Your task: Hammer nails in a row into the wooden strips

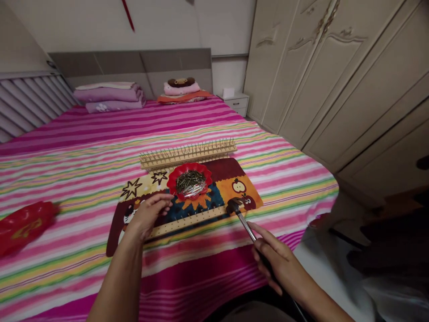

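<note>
right hand (273, 256) grips hammer (247, 228), head at right end of front strip (189, 220). left hand (150, 213) half curled over its left end; cannot tell if pinching anything. many loose nails (190, 182) in red bowl (172, 180). front strip: partly nailed, some holes bare. back strips (191, 154): densely nailed.

Bed with pink, white, yellow and green striped sheet (295, 179). Grey-brown panelled headboard (125, 67) at far end; two stacks before it: folded lilac bedding (110, 99) left, folded pink and orange bedding (182, 91) right, topped by brown-and-tan item (181, 82). Glossy red tray with gold marking (27, 227), left side. White nightstand (238, 103) right of headboard, small white box (228, 92) on top. Cream wardrobe with carved doors (284, 76) along right. Dark items lower right (395, 232), too dim to identify.
</note>
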Demonstrator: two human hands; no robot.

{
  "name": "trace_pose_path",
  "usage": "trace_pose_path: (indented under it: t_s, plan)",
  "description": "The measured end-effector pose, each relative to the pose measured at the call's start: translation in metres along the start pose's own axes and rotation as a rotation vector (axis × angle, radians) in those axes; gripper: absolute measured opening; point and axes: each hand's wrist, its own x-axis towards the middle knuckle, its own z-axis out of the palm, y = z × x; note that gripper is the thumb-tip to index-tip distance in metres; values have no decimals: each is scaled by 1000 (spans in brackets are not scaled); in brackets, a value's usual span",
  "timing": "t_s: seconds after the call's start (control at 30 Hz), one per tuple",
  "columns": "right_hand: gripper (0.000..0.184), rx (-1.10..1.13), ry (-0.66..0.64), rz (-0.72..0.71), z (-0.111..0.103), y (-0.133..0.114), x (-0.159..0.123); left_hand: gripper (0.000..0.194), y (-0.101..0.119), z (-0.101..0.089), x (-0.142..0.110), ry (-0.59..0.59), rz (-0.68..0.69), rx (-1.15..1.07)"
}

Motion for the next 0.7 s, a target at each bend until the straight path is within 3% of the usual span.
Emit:
trace_pose_path:
  t_s: [0.13, 0.27, 0.47, 0.7]
  plan:
    - [63, -19, -6, 4, 6, -7, -6, 42, -17, -19, -32, -5, -132, -189]
    - [63, -43, -29, 6, 14, -11, -11, 46, -33, -26, -48, 17, -152, -227]
    - [62, -75, -103, 24, 20, -14, -13, 49, -57, -17, -42, 162, 8, -119]
    - [62, -84, -89, 19, 17, -12, -12, 56, -62, -6, -35, 202, -56, -124]
